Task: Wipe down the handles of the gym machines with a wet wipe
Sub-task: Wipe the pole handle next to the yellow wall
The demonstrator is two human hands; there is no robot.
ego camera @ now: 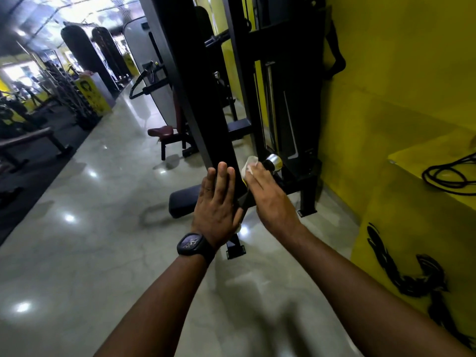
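Wiping a gym machine handle with a wet wipe, seen from the head camera.
The right hand (273, 199) grips the white wet wipe (250, 166), its fingers folded over it against the black handle (267, 164), just short of the chrome end cap (275, 160), low on the machine's frame. The left hand (217, 202), fingers straight, lies flat against the slanted frame bar (195, 119) just beside it. A black watch (194, 244) is on the left wrist.

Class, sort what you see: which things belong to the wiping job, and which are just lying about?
In the job: wet wipe, right hand, left hand, chrome-tipped handle.
Lying about: coiled cable, maroon seat, punching bag.
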